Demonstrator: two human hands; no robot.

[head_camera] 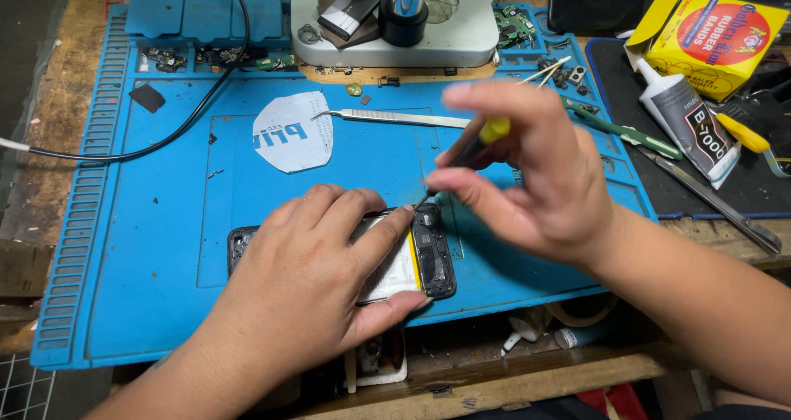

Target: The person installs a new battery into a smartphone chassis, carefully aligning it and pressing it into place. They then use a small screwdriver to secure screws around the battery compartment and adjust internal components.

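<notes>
Nearest me, my left hand (pixel 317 272) presses flat, fingers spread, on the opened phone (pixel 428 255) at the blue repair mat's (pixel 165 222) front edge; my right hand (pixel 527 169) pinches a yellow-capped screwdriver (pixel 465 152), tip at the phone's top end; seemingly working a screw; next calls for steady turning; tweezers (pixel 395 118) lie beyond

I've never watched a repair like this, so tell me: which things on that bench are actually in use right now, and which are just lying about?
In use:
- left hand pressing down the opened phone
- right hand holding a small screwdriver, tip at the phone's upper end
- blue work mat under the phone

Lying about:
- tweezers
- glue tube
- yellow box
- microscope base
- black cable
</notes>
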